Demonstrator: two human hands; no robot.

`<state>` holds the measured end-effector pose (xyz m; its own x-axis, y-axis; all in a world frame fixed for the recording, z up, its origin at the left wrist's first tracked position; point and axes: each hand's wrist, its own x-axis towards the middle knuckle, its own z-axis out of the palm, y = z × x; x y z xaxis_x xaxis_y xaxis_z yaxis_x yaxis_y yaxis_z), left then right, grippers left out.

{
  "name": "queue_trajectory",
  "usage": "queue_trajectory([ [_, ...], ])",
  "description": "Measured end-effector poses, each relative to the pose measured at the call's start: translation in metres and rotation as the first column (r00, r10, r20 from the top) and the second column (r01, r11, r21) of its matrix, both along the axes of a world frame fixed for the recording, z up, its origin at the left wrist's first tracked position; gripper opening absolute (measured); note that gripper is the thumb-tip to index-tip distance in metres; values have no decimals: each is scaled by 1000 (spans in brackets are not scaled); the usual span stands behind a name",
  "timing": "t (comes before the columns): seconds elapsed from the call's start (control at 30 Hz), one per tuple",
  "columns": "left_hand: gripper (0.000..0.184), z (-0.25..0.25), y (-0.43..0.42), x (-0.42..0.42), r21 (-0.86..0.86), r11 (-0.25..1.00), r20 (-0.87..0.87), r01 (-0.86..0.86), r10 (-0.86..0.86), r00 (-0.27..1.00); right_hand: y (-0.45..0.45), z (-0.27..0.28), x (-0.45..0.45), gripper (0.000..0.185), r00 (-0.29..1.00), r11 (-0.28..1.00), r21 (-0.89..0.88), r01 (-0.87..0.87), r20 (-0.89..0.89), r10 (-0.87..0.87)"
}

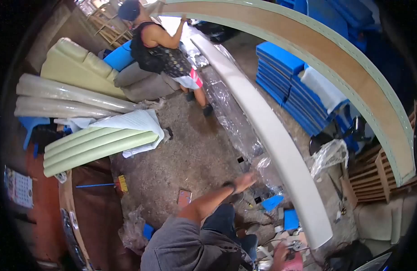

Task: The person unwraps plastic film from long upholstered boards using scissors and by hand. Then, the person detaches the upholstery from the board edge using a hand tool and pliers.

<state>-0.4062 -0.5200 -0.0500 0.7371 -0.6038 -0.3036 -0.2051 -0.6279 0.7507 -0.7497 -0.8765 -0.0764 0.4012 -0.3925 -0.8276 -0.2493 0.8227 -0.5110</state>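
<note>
Flanking the left hand (245, 181) are roomy floor (172, 156) and white panel edge (277, 158).

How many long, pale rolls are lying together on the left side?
2: the upper roll, just in front of the yellowish padded piece, and the lower roll, right alongside it. More could be hidden underneath.

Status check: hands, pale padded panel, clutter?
Left hand near clear plastic, contact unclear. Right hand at a metallic object, grip unclear. Long pale padded panel runs past both hands. Blue scraps beside it.
</note>
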Motion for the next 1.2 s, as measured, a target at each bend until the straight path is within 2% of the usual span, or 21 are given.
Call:
queue_trajectory([
  [0.03,46,11,46,-64,-36,975,-293,-219,199,935,8,-2,-3,61,999,999,-1,-52,-7,52],
  [0.13,49,-75,187,-186,406,912,-180,-65,149,972,19,-8,-13,56,985,985,-9,-171,-27,171],
  [0.23,51,-87,264,-277,691,720,-315,58,228,921,20,-15,-34,51,969,970,-22,-241,-58,240],
  [0.37,56,-88,299,-359,758,638,-430,136,332,840,19,-25,-69,44,948,952,-23,-305,-96,302],
  [0.5,60,-121,278,-361,730,671,-400,132,263,878,21,-30,-100,37,931,936,-20,-352,-107,348],
  [0.53,61,-128,265,-343,685,725,-332,71,225,916,22,-31,-104,35,928,932,-21,-363,-104,359],
  [0.57,52,-85,239,-313,502,849,-239,-166,321,917,23,-33,-110,33,924,928,-20,-373,-100,369],
  [0.6,46,-89,228,-278,175,969,-238,-175,214,947,23,-34,-115,31,920,923,-20,-384,-94,380],
  [0.63,39,-169,224,-253,226,966,-22,-125,133,991,23,-33,-119,30,915,918,-14,-397,-83,394],
  [0.67,34,-191,208,-210,456,859,261,234,-380,887,23,-33,-123,28,909,911,-6,-412,-69,411],
  [0.7,35,-125,188,-193,170,983,205,-71,35,978,21,-33,-126,26,905,906,0,-423,-53,422],
  [0.73,35,-114,184,-176,107,988,645,112,-155,748,21,-34,-127,24,901,901,11,-433,-38,433],
  [0.77,35,-84,175,-167,-41,996,412,-78,88,907,20,-37,-128,23,894,894,25,-448,-9,448],
  [0.8,34,-36,166,-166,-132,947,117,-295,310,944,18,-38,-127,21,889,888,43,-459,17,458],
  [0.83,34,-16,170,-164,-141,941,113,-309,325,939,15,-43,-128,19,884,881,75,-468,51,465],
  [0.9,37,2,192,-163,-85,934,-104,-346,338,936,47,-33,-116,20,823,822,-46,-568,-50,566],
  [0.93,37,-7,209,-168,-86,928,-109,-363,354,929,64,-29,-108,21,778,772,-102,-628,-103,620],
  [0.97,39,-40,228,-175,40,986,132,-161,154,979,80,-26,-100,22,741,729,-133,-672,-140,657],
  [1.0,39,-57,248,-191,76,986,158,-151,138,978,94,-24,-91,22,698,678,-168,-716,-168,696],
  [1.1,38,-86,318,-259,194,936,12,-293,297,955,130,-22,-57,24,555,500,-258,-827,-233,798],
  [1.2,37,-109,385,-333,404,854,-108,-329,401,910,150,-23,-31,26,422,329,-320,-888,-284,861],
])
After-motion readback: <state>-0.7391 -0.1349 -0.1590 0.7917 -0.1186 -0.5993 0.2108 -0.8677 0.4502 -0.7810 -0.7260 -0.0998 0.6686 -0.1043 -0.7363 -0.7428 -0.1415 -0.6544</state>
